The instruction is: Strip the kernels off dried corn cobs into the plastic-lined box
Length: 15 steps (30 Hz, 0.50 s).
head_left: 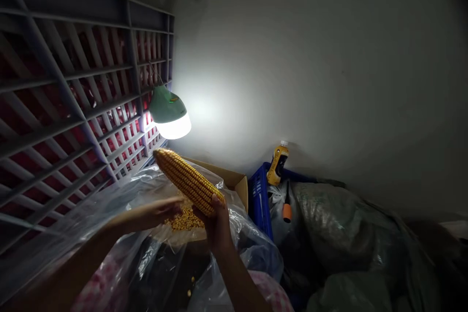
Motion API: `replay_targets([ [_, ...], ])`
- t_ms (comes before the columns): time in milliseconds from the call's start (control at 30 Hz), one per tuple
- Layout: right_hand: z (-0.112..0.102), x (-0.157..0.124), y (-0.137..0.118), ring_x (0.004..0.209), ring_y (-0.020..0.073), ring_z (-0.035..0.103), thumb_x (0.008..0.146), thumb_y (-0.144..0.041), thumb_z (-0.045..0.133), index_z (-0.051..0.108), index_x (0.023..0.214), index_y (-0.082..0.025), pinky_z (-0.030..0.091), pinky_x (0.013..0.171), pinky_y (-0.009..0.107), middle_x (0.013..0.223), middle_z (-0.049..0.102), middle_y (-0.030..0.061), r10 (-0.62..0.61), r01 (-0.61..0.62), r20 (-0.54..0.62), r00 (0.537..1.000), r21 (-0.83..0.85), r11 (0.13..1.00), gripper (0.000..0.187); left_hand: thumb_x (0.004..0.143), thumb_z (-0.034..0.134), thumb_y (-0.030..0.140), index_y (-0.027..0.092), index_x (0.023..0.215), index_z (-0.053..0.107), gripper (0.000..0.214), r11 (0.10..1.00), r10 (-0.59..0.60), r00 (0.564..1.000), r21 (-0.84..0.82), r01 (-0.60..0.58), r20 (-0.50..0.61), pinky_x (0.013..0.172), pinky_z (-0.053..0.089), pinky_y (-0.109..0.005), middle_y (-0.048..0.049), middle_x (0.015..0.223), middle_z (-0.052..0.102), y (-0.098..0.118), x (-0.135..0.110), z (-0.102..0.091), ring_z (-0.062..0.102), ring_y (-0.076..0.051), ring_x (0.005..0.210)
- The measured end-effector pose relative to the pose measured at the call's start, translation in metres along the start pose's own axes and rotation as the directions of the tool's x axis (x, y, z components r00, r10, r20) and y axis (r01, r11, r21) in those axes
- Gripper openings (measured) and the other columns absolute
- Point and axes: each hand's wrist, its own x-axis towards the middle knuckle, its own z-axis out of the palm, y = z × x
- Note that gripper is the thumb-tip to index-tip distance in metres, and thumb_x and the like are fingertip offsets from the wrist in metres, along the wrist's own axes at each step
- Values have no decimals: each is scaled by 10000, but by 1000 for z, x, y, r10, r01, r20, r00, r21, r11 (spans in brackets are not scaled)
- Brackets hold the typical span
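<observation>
My right hand (216,224) is closed around the lower end of a yellow corn cob (186,180), which slants up and to the left. My left hand (161,212) reaches in from the left, fingers stretched out, just under the cob and above a pile of loose corn kernels (185,222). The kernels lie in a cardboard box (234,183) lined with clear plastic sheet (120,195).
A lit green lamp (168,113) hangs from a slatted crate wall (73,97) on the left. A blue crate (260,195) stands right of the box with a yellow bottle (278,163) behind it. Dark filled sacks (329,224) lie at the right against the white wall.
</observation>
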Motion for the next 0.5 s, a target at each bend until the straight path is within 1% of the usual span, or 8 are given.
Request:
replay_targets([
  [67,10,-13,2,897,167,613,739,-356,661,555,936,-222,537,765,319,948,646,3,20,-21,6,1000,62,998,261,658,680,517,234,1052,625,489,904,164,959,-354,-241,-233,786,473,-338,-83,1000,686,0,7,10,614,-255,923],
  [100,13,-19,3,899,172,615,737,-360,660,560,949,-225,532,765,320,955,651,7,36,-37,15,999,71,997,270,712,605,554,229,1093,601,501,860,196,933,-403,-312,-303,809,473,-341,-78,1028,678,4,10,17,607,-250,950],
  [133,15,-24,5,907,179,615,737,-370,655,565,967,-230,528,765,322,968,654,10,60,-62,28,998,79,995,284,757,541,562,205,1106,592,502,821,199,911,-446,-356,-362,808,480,-337,-83,1018,678,8,13,23,610,-244,946],
  [167,15,-29,6,917,186,614,737,-383,644,569,986,-236,526,764,325,984,656,12,97,-101,46,994,90,991,299,777,536,524,174,1074,601,465,762,141,887,-524,-381,-440,779,498,-330,-91,958,688,12,15,28,627,-237,895],
  [233,11,-37,8,927,200,613,738,-389,606,581,1009,-239,521,762,335,999,661,17,209,-220,101,973,121,968,311,807,525,441,133,960,617,356,687,-38,867,-643,-338,-496,673,528,-306,-93,798,691,17,21,35,650,-207,734],
  [333,1,-45,8,864,204,631,702,-290,561,603,1019,-213,509,765,341,945,681,27,381,-408,205,901,107,907,328,819,533,338,113,806,593,234,648,-269,858,-741,-175,-437,532,528,-287,-77,621,649,13,30,33,619,-174,535],
  [400,-5,-49,8,809,187,638,672,-222,545,614,1014,-192,497,779,328,899,687,27,422,-448,238,875,65,892,351,806,558,331,108,763,578,228,652,-348,858,-756,-68,-378,483,519,-286,-66,553,618,6,37,29,599,-174,479],
  [500,-8,-49,11,804,181,638,660,-182,544,623,1001,-173,486,807,323,884,686,27,409,-424,220,885,22,905,351,787,585,353,109,743,574,248,664,-388,867,-747,27,-314,461,514,-292,-62,524,604,-4,45,25,593,-182,457],
])
